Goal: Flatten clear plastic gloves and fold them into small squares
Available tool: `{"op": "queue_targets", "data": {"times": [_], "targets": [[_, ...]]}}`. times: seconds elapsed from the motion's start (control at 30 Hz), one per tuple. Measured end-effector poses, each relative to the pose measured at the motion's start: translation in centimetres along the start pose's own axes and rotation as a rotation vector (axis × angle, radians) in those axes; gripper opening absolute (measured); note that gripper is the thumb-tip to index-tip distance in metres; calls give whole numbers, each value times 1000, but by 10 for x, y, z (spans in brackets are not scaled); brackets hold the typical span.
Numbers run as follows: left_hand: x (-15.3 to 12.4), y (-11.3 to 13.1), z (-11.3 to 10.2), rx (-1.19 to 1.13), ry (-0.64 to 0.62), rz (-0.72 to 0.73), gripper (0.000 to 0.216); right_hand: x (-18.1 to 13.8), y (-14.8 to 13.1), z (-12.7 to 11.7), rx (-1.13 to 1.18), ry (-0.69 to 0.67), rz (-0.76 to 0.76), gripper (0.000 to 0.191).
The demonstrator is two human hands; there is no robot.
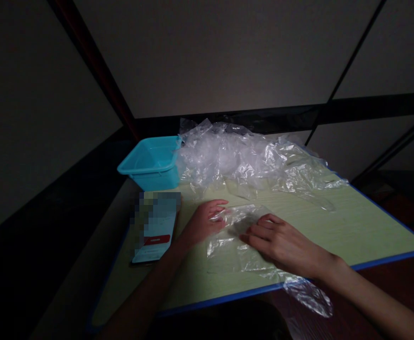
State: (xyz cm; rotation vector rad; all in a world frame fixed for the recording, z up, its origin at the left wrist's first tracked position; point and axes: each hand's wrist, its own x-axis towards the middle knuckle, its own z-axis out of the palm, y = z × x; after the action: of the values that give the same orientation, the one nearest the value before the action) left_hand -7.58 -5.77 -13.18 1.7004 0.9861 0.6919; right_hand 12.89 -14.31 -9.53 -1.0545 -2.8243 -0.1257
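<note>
A clear plastic bag (228, 250) lies flat on the green mat (363, 226), its lower end hanging over the mat's front edge. My left hand (205, 221) rests on the bag's upper left corner, fingers spread. My right hand (281, 243) lies palm down on the bag's middle, fingers pointing left and pressing the film flat. Neither hand grips the bag.
A heap of crumpled clear plastic bags (242, 158) covers the back of the mat. A turquoise plastic tub (152, 163) stands at the back left. A phone (155, 229) with a lit screen lies left of my left hand. Dark walls surround the table.
</note>
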Motion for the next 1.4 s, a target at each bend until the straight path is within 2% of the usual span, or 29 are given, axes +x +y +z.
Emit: {"op": "queue_targets", "data": {"times": [0.13,0.27,0.37,0.43,0.53,0.7,0.8,0.93,1.03,1.17,1.4], "targets": [[-3,3,0,-24,-49,42,63,-21,9,-4,-65,78,185,31],[-8,10,-1,108,-81,98,69,-39,14,-9,-66,153,336,27],[-9,14,-4,188,-120,213,62,-38,5,-12,41,114,288,26],[-8,14,-7,227,-104,282,54,-31,-5,-12,109,53,225,27],[-6,14,-9,263,-12,285,45,-18,-16,-8,171,0,168,32],[-4,14,-8,270,51,259,32,-6,-19,5,188,29,112,40],[-4,14,-7,276,70,243,35,-5,-18,10,183,44,122,39],[-5,14,-7,288,78,241,49,-5,-18,12,179,30,134,38],[-8,15,-5,306,37,294,55,-6,-18,14,179,27,136,38],[-13,19,-3,258,-100,379,48,-6,-17,15,189,11,133,38],[-16,23,-2,-5,-136,309,38,-5,-19,18,194,26,120,35]]}}
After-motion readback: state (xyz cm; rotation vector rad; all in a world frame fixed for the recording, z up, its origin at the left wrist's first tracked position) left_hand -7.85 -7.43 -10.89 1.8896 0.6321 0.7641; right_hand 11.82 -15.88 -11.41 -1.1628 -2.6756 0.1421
